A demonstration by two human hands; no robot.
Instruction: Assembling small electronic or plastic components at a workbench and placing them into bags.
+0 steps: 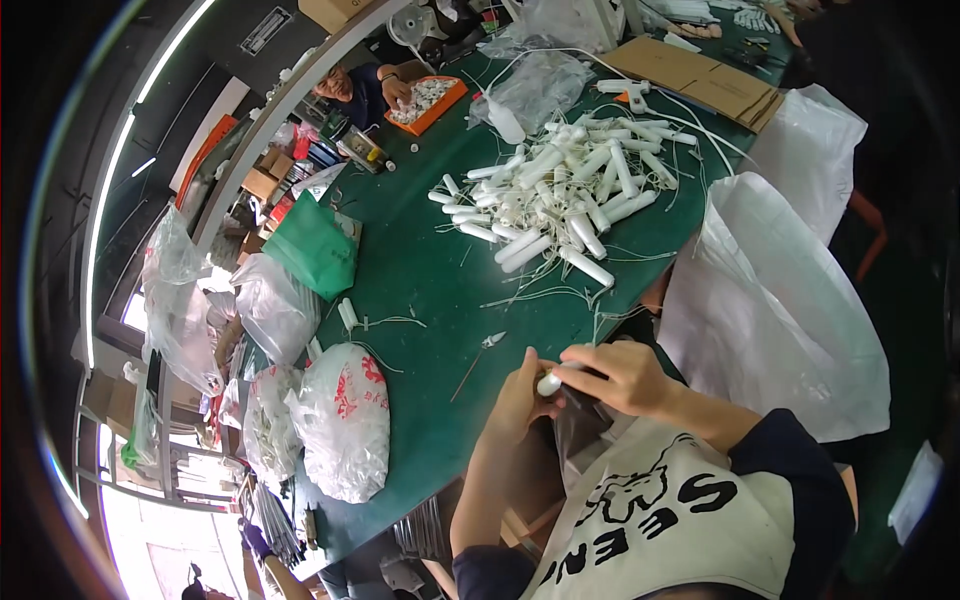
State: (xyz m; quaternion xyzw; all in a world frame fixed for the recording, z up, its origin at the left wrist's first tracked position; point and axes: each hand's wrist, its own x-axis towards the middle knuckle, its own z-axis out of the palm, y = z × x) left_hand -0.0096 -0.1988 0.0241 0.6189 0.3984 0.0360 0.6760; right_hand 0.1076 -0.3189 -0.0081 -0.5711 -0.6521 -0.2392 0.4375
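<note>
My left hand (522, 392) and my right hand (622, 378) meet at the near edge of the green table (420, 260). Both grip one small white tube (549, 382); the left holds its rounded end, the right wraps its other end and a dark part beneath. A big heap of similar white tubes with thin white wires (565, 195) lies further out on the table, well beyond my hands.
A thin tool (478, 355) lies left of my hands. White plastic bags (340, 420) sit at the table's left edge, a large white sack (770, 300) at my right. Another person (365, 88) works over an orange tray (428, 100) at the far end. Cardboard (695, 75) lies beyond.
</note>
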